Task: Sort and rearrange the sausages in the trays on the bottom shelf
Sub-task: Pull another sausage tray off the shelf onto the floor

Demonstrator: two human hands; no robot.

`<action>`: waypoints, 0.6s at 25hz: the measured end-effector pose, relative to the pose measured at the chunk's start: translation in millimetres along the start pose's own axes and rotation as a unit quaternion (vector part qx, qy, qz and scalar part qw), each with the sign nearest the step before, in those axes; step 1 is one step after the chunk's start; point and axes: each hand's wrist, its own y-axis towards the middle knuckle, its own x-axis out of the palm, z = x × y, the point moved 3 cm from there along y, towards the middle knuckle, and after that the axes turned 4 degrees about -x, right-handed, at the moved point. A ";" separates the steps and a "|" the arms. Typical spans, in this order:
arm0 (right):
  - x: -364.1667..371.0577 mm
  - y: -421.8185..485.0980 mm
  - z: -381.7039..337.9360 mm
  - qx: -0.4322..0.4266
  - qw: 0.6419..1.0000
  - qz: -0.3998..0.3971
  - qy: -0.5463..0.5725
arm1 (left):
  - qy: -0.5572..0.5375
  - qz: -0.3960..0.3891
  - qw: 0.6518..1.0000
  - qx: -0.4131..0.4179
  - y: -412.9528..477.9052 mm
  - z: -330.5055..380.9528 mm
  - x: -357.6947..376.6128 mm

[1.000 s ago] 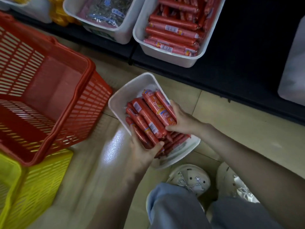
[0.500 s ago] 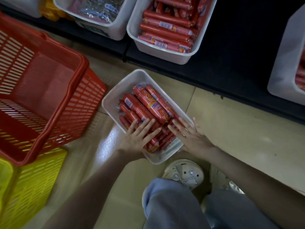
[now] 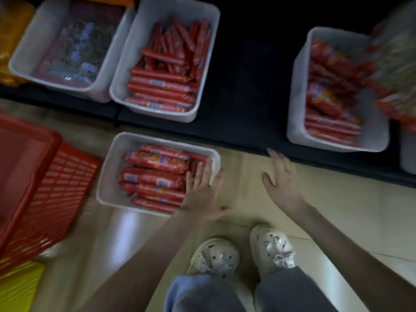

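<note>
Motion blur smears the sausage labels [image 3: 157, 161]; the red basket [image 3: 33, 188] at left is cut off by the frame edge.

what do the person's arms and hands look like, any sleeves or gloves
Both arms are bare as far as the frame shows: no sleeves, gloves or watch visible. The left hand and right hand are bare too; the blur hides any rings or nail detail.
</note>
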 end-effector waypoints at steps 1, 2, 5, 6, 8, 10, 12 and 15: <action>-23.6 -4.8 17.8 0.064 0.994 0.088 0.023 | -0.067 0.027 0.997 0.010 11.5 24.1 -15.3; -44.3 -6.8 35.4 0.133 0.977 0.162 0.045 | -0.135 0.062 0.989 0.017 23.3 48.2 -30.8; -88.1 -0.3 76.6 0.286 0.913 0.267 0.114 | -0.257 0.103 0.959 0.053 56.0 120.2 -54.6; -98.1 4.3 89.5 0.312 0.903 0.268 0.126 | -0.273 0.093 0.955 0.063 65.6 143.3 -55.7; -110.9 13.0 109.8 0.337 0.899 0.249 0.129 | -0.290 0.074 0.952 0.068 83.0 176.0 -53.2; -116.4 17.6 122.4 0.345 0.896 0.205 0.189 | -0.341 0.072 0.935 0.067 101.0 193.7 -50.4; -117.8 18.5 129.0 0.338 0.880 0.181 0.281 | -0.403 0.080 0.910 0.062 113.3 202.4 -49.1; -113.7 19.4 129.6 0.317 0.871 0.196 0.321 | -0.446 0.125 0.884 0.063 114.4 203.9 -46.7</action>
